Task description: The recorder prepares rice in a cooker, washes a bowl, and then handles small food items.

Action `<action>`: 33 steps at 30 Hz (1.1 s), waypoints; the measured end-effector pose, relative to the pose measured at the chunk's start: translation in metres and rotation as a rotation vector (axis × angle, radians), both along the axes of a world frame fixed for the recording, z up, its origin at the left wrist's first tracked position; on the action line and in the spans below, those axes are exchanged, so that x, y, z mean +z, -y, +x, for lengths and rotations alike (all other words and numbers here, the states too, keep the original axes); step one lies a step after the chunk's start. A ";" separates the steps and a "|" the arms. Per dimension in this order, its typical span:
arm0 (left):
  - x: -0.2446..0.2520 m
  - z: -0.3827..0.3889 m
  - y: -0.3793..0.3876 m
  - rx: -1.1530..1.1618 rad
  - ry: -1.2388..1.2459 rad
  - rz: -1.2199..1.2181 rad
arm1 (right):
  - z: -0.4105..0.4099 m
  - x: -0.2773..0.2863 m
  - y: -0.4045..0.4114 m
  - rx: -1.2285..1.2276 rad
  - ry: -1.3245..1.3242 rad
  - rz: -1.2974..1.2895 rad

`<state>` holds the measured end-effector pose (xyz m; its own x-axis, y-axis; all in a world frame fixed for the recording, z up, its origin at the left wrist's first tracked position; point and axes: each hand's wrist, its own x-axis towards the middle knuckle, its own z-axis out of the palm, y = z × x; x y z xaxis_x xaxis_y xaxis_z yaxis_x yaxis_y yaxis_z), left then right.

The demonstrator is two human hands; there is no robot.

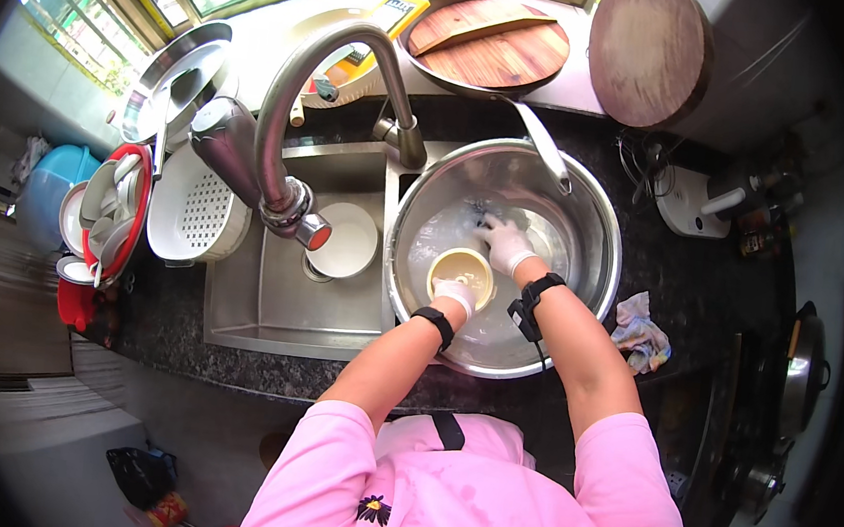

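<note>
Inside a large stainless steel basin (605, 234) with water in it, both of my gloved hands are at work. My left hand (455, 295) grips the near rim of a cream-coloured bowl (474, 257), its fingers partly inside the bowl. Just beyond the bowl, my right hand (508, 247) reaches down to the water with fingers bent. Something small and dark (483, 221) shows at those fingertips; whether it is held cannot be made out. A white bowl (345, 240) sits in the steel sink (298, 305) to the left, over the drain.
A curved faucet (273, 115) arches over the sink. A pan handle (542, 142) juts over the basin's far rim from a pan with a wooden lid (494, 44). Left stand a white colander (197, 206) and a red-rimmed rack of dishes (114, 206). A cloth (642, 334) lies right.
</note>
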<state>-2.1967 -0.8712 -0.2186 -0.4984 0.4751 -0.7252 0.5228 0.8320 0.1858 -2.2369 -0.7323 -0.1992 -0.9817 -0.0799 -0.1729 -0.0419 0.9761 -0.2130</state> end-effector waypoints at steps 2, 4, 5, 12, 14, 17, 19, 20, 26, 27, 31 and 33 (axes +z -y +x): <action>-0.004 -0.001 0.003 0.007 0.017 0.046 | -0.008 -0.016 -0.009 0.020 0.286 0.089; -0.013 -0.004 0.021 -0.055 0.072 0.170 | -0.021 0.001 -0.011 -0.119 0.262 0.100; -0.008 -0.004 0.033 -0.054 0.073 0.168 | -0.023 0.006 -0.014 -0.270 0.241 0.111; -0.020 -0.001 0.110 1.280 1.162 1.218 | -0.003 -0.007 0.008 -0.117 -0.126 0.155; -0.006 -0.003 0.093 1.370 1.049 1.136 | -0.002 -0.055 0.000 -0.171 0.188 0.131; -0.004 0.003 0.090 1.601 0.860 1.037 | -0.007 -0.027 0.022 -0.379 0.317 -0.313; -0.004 0.009 0.089 1.675 0.753 1.099 | 0.003 0.001 0.039 -0.376 0.236 -0.673; -0.007 0.010 0.088 1.696 0.712 1.068 | 0.008 0.020 0.052 -0.330 0.273 -0.739; -0.004 0.024 0.080 1.608 0.625 1.098 | 0.029 0.013 0.064 -0.246 0.280 -0.777; -0.003 0.025 0.076 1.580 0.581 1.100 | 0.025 0.001 0.049 -0.440 0.345 -0.685; -0.047 0.035 0.070 1.461 0.286 1.261 | 0.036 -0.015 0.033 -0.305 -0.024 -0.323; -0.061 0.033 0.072 1.434 0.241 1.246 | 0.040 0.007 0.042 -0.271 0.270 -0.081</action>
